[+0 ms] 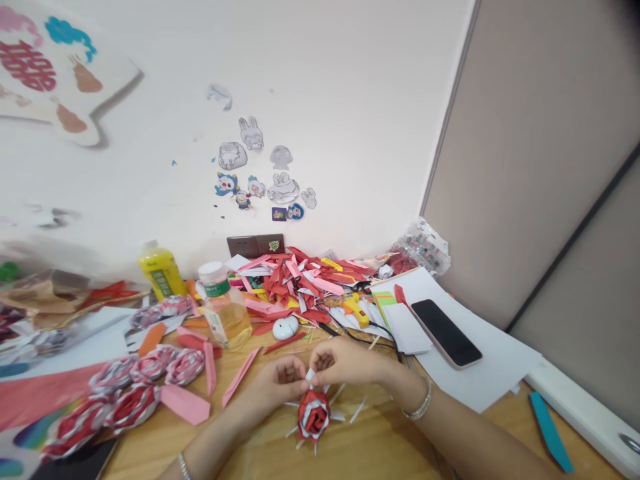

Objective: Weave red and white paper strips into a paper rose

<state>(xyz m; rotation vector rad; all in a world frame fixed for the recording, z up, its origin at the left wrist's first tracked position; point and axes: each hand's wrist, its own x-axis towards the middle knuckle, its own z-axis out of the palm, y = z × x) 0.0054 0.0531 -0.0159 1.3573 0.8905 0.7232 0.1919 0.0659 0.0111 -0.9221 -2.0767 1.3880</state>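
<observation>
A red and white paper rose [314, 417] lies on the wooden table below my hands, with narrow white strips sticking out around it. At its far edge, a small white paper piece [310, 375] is pinched between my fingertips. My left hand [285, 380] is closed, thumb and fingers meeting at this piece. My right hand [340, 363] comes in from the other side, its thumb and index finger closed on the same paper. The fingertips partly hide the white piece.
Beyond my hands lie a heap of red and pink folded paper strips [295, 280], a yellow glue gun [356, 310] and a white earphone case [285, 327]. Bottles [163, 270] and finished paper roses [133, 407] are at left; a phone [447, 333] lies on white paper at right.
</observation>
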